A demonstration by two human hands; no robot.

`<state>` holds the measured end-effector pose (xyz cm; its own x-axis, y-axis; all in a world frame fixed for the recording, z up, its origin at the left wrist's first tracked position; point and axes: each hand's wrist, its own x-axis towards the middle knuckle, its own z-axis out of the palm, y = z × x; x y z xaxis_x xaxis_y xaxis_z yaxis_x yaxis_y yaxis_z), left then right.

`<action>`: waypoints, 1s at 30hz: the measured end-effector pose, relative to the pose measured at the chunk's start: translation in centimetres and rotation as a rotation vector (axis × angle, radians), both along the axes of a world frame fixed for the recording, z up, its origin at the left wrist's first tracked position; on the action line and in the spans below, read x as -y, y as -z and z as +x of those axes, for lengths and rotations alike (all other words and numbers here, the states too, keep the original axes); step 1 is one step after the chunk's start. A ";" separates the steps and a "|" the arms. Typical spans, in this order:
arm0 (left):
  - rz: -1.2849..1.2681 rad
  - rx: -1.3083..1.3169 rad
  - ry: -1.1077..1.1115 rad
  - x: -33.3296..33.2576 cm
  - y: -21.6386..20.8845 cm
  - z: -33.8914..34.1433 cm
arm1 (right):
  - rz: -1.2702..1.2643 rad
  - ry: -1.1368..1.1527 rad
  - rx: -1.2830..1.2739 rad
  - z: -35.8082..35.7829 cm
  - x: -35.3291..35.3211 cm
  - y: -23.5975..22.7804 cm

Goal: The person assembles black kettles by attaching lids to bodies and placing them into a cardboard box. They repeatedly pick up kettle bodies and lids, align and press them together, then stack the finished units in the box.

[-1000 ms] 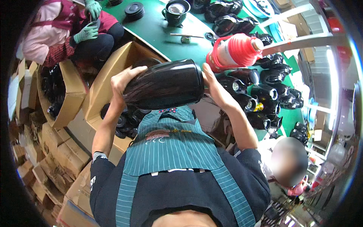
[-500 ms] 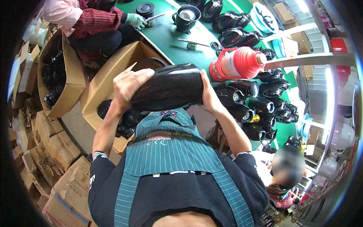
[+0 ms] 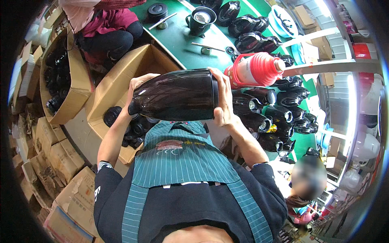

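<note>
Black flask (image 3: 176, 95) sideways, centre of frame, held between hands: left hand (image 3: 137, 84) curled at tapered end, partly hidden; right hand (image 3: 225, 97) clasping wide end. Red jug (image 3: 255, 69), upper right.

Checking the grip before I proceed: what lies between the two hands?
The head view shows a glossy black vessel lying sideways between the left hand and the right hand.

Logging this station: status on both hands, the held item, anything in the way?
Right hand grips wide end of black vessel; left hand at narrow end, partly hidden. Vessel held sideways. Red flask appears close beyond right hand.
</note>
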<state>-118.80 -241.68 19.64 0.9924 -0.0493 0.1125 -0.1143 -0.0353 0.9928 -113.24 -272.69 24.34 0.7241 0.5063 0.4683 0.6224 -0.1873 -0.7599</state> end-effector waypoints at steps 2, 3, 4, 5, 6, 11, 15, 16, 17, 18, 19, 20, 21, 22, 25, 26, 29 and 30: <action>0.070 0.082 -0.043 0.5 -1.0 -0.1 | 0.102 0.065 -0.280 -0.6 -0.7 -0.6; 0.474 0.425 -0.110 0.2 -2.1 0.5 | 0.330 0.174 -0.779 -1.3 -2.1 -0.9; 0.769 0.759 -0.078 0.1 -4.0 0.9 | 0.258 0.174 -1.106 -0.5 -0.8 1.2; 0.878 0.800 -0.008 0.4 -5.2 1.1 | 0.237 0.253 -1.330 0.5 -0.1 3.0; 0.992 0.848 0.053 0.6 -5.8 1.6 | 0.210 0.324 -1.544 1.6 -0.1 3.5; 0.346 0.304 -0.112 0.3 -1.2 1.1 | -0.126 0.109 -0.834 0.8 0.8 0.2; 0.037 -0.014 -0.102 0.5 3.2 0.5 | -0.276 -0.009 0.011 0.1 0.8 -2.8; 0.051 -0.137 -0.123 0.7 3.9 0.3 | -0.279 -0.028 0.093 0.3 0.9 -2.4; 0.125 -0.142 -0.060 0.3 4.6 0.5 | -0.270 -0.027 0.153 0.5 0.8 -2.7; 0.198 -0.149 0.003 0.2 4.6 0.7 | -0.253 -0.030 0.181 0.6 0.9 -2.6; 0.198 -0.122 -0.004 0.6 4.6 0.6 | -0.236 -0.035 0.210 0.8 0.9 -2.3; 0.151 -0.112 -0.036 0.8 4.4 0.3 | -0.219 -0.040 0.238 0.8 0.8 -2.2; 0.105 -0.103 -0.064 1.0 3.5 0.2 | -0.184 0.010 0.221 0.4 0.3 -2.4; 0.059 -0.091 -0.093 1.2 2.6 0.3 | -0.141 0.039 0.106 0.0 -0.1 -2.7; 0.044 0.070 -0.112 1.0 -0.4 0.8 | -0.018 0.100 -0.112 -0.5 -0.5 -2.3; 0.081 0.170 -0.110 0.6 -0.8 1.1 | 0.026 0.108 -0.320 -0.9 -0.5 -2.5; 0.482 0.486 -0.060 0.1 -4.8 2.1 | 0.342 0.008 -0.635 -1.5 -0.4 0.9; 0.601 0.592 -0.036 0.0 -5.7 2.3 | 0.350 0.029 -0.715 -1.9 -0.6 0.4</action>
<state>-116.52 -241.68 25.37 0.7801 -0.2364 0.5793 -0.5985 -0.5519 0.5808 -115.12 -272.05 23.94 0.9199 0.3920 0.0134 -0.0399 0.1274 -0.9910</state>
